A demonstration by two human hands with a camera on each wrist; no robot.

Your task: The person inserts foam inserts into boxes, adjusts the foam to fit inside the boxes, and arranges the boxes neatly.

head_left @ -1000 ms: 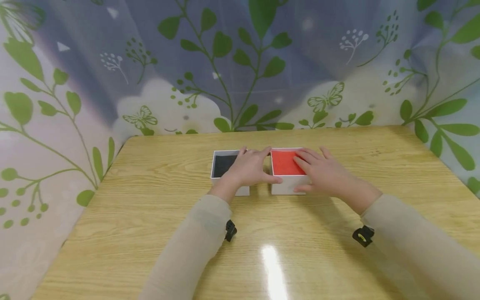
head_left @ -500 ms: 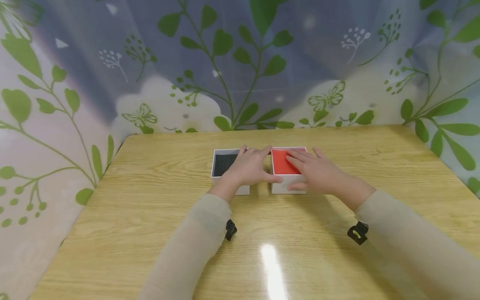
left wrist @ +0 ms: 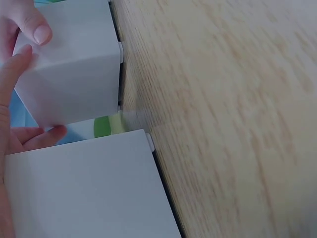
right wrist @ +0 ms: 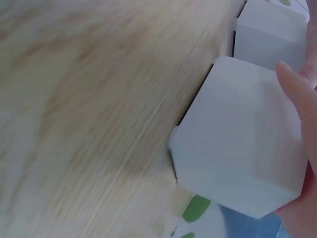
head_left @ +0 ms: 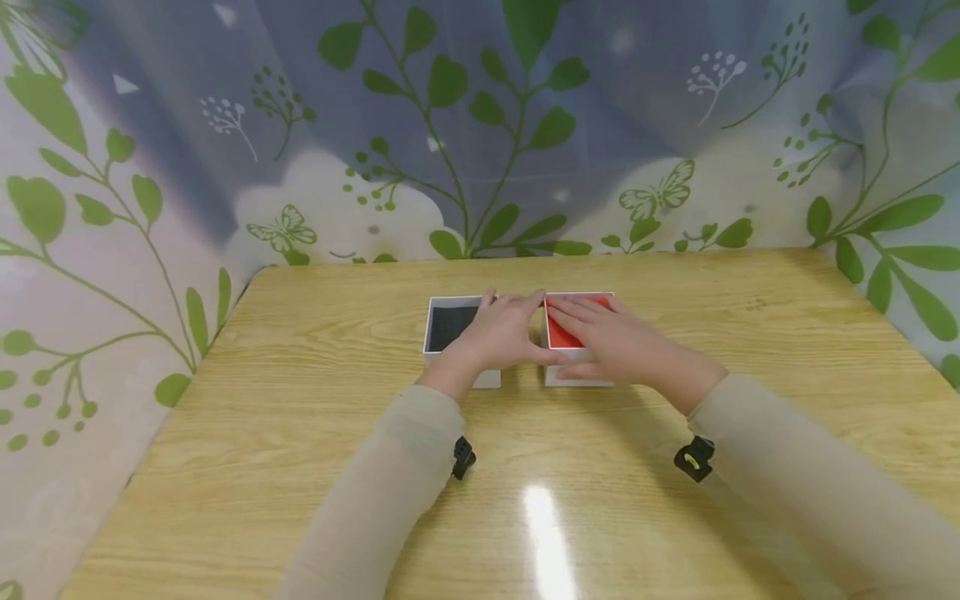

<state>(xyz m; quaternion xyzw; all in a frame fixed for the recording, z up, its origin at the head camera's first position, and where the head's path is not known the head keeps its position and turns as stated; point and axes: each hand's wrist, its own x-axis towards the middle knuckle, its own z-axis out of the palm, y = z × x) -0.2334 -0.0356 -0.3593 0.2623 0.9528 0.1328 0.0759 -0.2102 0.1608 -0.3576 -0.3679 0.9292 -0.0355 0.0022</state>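
Observation:
Two white open-topped boxes stand side by side on the table, a narrow gap between them. Red material (head_left: 561,335) fills the top of the right box (head_left: 581,382); dark material (head_left: 448,327) lies inside the left box (head_left: 489,380). My left hand (head_left: 497,335) reaches across the left box and holds the right box's left side, thumb at the front and fingers at the back. Over the red material lies my right hand (head_left: 626,346), fingers extended and thumb on the box's front (right wrist: 242,129). It covers much of the red surface.
The wooden table (head_left: 360,467) has a bright light reflection near its front. A curtain with leaves and butterflies (head_left: 420,125) hangs behind its back edge. A black device (head_left: 693,458) is strapped at the right wrist, another (head_left: 462,458) at the left.
My right hand has slid leftward across the red material, its fingertips now near the box's left rim. The left hand and both boxes stay in place.

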